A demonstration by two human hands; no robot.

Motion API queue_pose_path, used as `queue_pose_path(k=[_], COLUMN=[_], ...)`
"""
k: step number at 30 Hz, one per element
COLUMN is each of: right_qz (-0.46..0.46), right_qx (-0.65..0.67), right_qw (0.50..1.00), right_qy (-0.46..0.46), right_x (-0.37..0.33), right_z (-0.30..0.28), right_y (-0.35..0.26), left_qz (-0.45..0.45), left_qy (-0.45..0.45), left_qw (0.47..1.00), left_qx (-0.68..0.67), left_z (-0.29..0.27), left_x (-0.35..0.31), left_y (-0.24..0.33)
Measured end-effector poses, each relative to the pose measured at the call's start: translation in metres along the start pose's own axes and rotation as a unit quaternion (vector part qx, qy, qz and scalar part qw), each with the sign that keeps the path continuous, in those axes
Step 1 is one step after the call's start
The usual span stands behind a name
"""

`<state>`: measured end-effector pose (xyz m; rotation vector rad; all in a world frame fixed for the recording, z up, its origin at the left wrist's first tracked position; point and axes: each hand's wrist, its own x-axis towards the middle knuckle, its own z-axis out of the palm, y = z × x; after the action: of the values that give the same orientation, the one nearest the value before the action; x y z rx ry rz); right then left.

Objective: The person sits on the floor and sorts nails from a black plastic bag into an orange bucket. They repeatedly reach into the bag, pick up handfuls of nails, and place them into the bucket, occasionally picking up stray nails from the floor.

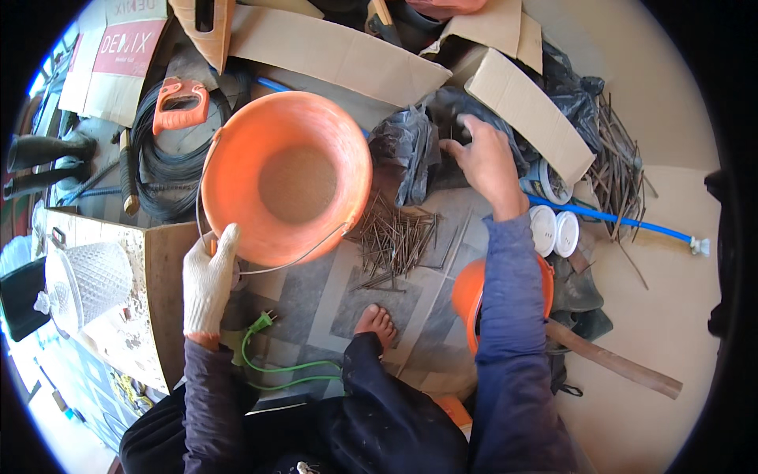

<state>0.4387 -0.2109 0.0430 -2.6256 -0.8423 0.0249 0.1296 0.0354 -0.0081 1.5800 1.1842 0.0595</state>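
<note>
My left hand (207, 278), in a whitish knit glove, is closed on the wire handle of an orange bucket (233, 178). The bucket's mouth faces up toward me, and its bottom looks dusty brown. My right hand (488, 164) is bare, with thumb and fingers apart and nothing visible between them. It hovers at a crumpled black plastic bag (404, 150); whether the fingertips touch it I cannot tell. Below the bag, a loose heap of long rusty nails (397, 241) lies on the patterned floor, just right of the bucket.
A second orange bucket (466, 304) stands partly under my right forearm, near a wooden stick (616, 359). Thin rusty rods (620, 178) and a blue hose (616, 219) lie at right. Leftward are an orange-handled saw (180, 118), coiled black wire (148, 170) and a green cord (292, 367).
</note>
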Motion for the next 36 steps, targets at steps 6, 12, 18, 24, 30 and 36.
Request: queue_pose_path(k=[6,12,18,24,30,36], right_qz=[0.096,0.252,0.13,0.128,0.164,0.137], right_qx=[0.218,0.05,0.023,0.037,0.026,0.029], right_qw=[0.968,0.965,0.991,0.991,0.985,0.988], right_qy=[0.079,0.051,-0.019,-0.032,-0.055,-0.072], right_x=[-0.119,-0.169,-0.183,-0.191,-0.199,-0.195], right_z=[0.022,0.15,0.186,0.19,0.194,0.188], right_y=[0.012,0.038,0.033,0.003,-0.004,-0.001], left_qz=[0.035,0.059,0.065,0.096,0.077,0.034], left_qy=[0.122,0.117,-0.035,-0.344,-0.338,-0.263], left_qw=[0.974,0.936,0.977,0.863,0.869,0.907], left_qx=[0.185,0.325,0.201,0.357,0.352,0.328], left_z=[-0.027,-0.032,-0.018,0.072,0.073,0.056], left_x=[-0.008,-0.015,-0.063,-0.083,-0.08,-0.07], left_y=[0.018,0.032,0.09,0.062,0.057,0.054])
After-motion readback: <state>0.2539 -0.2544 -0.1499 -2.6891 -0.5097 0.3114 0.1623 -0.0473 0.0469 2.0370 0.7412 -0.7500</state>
